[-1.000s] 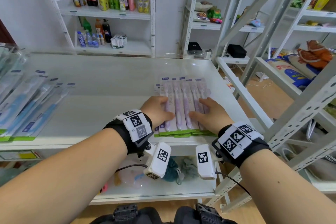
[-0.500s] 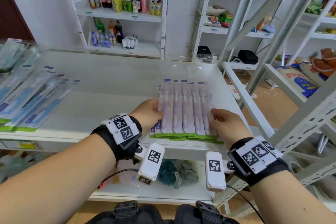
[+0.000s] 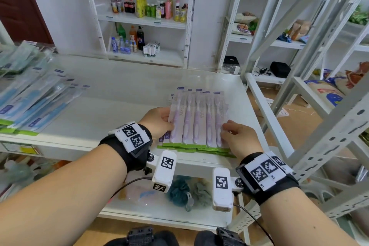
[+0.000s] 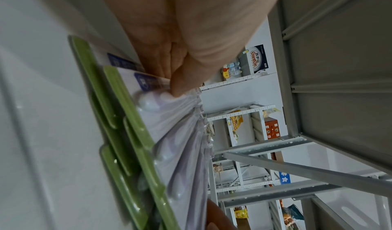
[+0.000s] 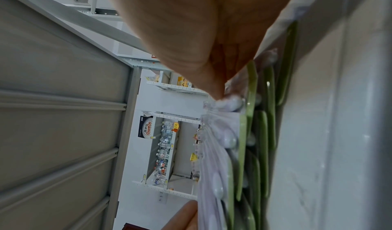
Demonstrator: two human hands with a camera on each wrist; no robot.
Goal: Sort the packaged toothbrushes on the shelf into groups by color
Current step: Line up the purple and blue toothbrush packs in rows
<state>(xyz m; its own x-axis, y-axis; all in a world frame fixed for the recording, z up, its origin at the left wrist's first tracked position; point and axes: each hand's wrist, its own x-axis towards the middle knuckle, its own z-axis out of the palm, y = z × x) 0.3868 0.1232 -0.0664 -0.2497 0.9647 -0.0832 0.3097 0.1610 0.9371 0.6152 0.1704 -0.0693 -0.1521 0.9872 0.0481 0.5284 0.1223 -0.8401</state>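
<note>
A pile of purple toothbrush packs (image 3: 196,120) with green card bottoms lies fanned at the front right of the white shelf (image 3: 119,106). My left hand (image 3: 169,124) holds the pile's left edge, and in the left wrist view its thumb (image 4: 174,89) presses on the top purple pack (image 4: 184,141) with fingers curled beneath. At the pile's right edge is my right hand (image 3: 225,128), whose thumb (image 5: 218,94) pinches the purple packs (image 5: 214,149) in the right wrist view. Blue toothbrush packs (image 3: 36,104) lie fanned at the shelf's far left.
Slanted grey metal uprights (image 3: 279,118) rise close to the right of the pile. Behind stand white racks with bottles (image 3: 149,10). Bath sponges (image 3: 179,191) sit on the lower shelf under my wrists. Sacks (image 3: 327,94) lie on a rack at the right.
Both hands lay flat on top of the purple pile a second ago. They have slid outward to its left and right edges and now pinch them.
</note>
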